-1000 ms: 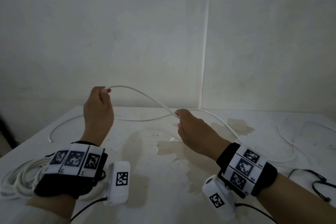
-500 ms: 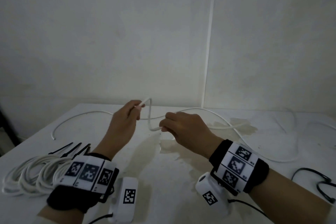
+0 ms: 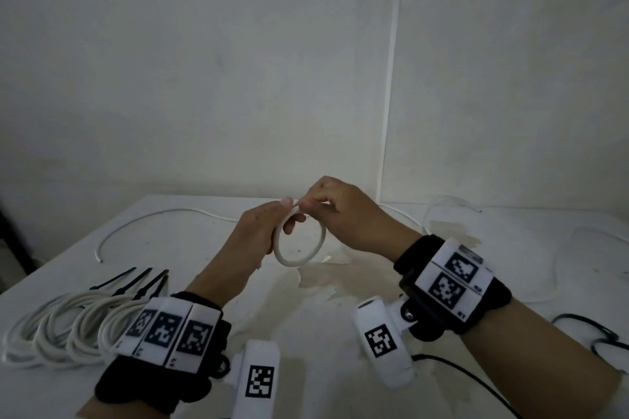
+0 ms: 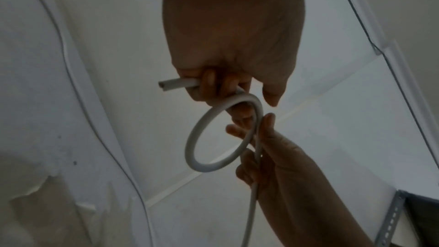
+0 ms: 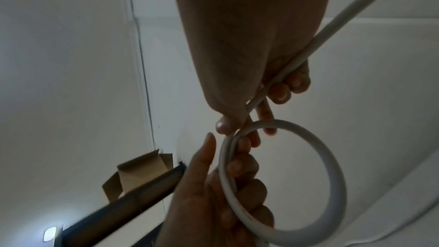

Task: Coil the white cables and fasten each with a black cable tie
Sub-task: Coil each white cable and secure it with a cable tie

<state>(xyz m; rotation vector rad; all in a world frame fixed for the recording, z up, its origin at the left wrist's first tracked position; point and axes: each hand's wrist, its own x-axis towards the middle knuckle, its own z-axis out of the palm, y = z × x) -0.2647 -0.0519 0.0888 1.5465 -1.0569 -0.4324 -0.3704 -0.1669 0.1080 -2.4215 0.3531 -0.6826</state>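
A white cable (image 3: 299, 260) is bent into one small loop held above the middle of the table. My left hand (image 3: 262, 231) grips the loop's left side; in the left wrist view its fingers (image 4: 209, 89) curl round the cable just behind its cut end (image 4: 166, 84). My right hand (image 3: 335, 211) pinches the crossing at the top of the loop, and the cable's long tail (image 5: 337, 20) runs back through its fingers (image 5: 280, 91). Several black cable ties (image 3: 139, 282) lie at the left, beside several coiled white cables (image 3: 64, 326).
Loose white cable (image 3: 153, 218) curves over the far left of the white table (image 3: 340, 333), with more loops (image 3: 442, 211) at the far right. A black cord (image 3: 602, 340) lies at the right edge. The wall stands close behind the table.
My hands have come together over the table's middle. The cable, first stretched between them and then bent sharply, is now closed into a round loop.
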